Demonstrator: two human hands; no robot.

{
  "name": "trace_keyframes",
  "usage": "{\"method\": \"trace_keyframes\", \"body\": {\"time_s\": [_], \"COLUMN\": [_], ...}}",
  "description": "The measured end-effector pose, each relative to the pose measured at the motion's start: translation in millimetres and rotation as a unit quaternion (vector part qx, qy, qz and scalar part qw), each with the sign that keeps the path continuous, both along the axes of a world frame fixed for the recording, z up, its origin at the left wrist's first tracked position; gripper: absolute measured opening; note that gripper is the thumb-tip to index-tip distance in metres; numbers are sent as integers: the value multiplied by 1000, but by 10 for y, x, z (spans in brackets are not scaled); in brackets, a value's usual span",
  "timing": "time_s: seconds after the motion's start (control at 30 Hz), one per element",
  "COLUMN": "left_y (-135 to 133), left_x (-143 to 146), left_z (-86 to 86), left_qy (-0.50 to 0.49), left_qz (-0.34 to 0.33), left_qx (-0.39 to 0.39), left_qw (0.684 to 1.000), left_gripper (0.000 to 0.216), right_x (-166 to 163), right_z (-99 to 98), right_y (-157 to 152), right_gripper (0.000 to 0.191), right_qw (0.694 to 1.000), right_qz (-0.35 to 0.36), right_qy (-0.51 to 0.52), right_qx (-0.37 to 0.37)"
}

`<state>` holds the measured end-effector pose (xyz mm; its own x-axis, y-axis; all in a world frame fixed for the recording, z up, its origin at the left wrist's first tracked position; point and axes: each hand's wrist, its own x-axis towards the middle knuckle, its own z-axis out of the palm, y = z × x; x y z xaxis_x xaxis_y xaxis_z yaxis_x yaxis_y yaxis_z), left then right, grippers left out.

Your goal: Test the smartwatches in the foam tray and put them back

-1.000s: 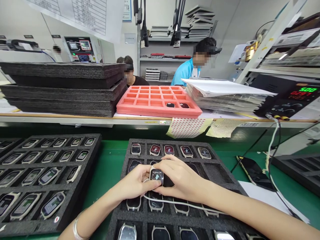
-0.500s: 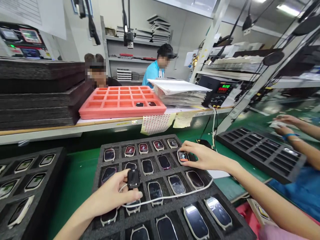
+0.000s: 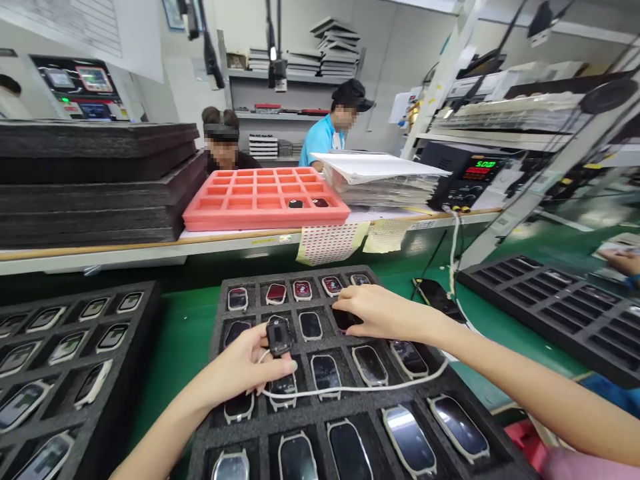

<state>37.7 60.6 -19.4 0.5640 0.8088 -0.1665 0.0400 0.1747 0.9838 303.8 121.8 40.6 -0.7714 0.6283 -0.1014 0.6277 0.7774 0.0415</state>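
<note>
My left hand is closed around a small black square block with a white cable running from it across the tray. My right hand has its thumb and fingers at the edges of a dark-screened smartwatch in the second row, partly covering it. Both hands are over a black foam tray, whose pockets hold several smartwatches. Some in the back row have lit screens, such as the watch; most nearer ones, including the watch, are dark.
Another foam tray of watches lies left, and a dark tray right. A black phone rests beyond my right forearm. The shelf ahead carries black foam sheets, a pink tray and a power supply. Co-workers sit behind.
My right hand has left the lit watch at the row's right end and moved left to the neighbouring dark watch. My left hand still holds the black block. The view has shifted slightly.
</note>
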Motion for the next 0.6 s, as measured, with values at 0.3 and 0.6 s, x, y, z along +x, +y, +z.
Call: {"method": "trace_keyframes", "body": {"time_s": [0.3,0.6], "left_y": [65,72], "left_x": [-30,-25], "left_z": [9,-7], "left_qy": [-59,-56], "left_qz": [2,40], "left_qx": [-23,-5], "left_qw": [998,998], "left_gripper": [39,45], "right_x": [-136,-828], "right_z": [303,-6], "right_y": [0,-148], "right_gripper": [43,42], "right_qw": [970,978], "right_qz": [-18,129], "right_qy": [219,163], "right_qx": [-109,-6]}}
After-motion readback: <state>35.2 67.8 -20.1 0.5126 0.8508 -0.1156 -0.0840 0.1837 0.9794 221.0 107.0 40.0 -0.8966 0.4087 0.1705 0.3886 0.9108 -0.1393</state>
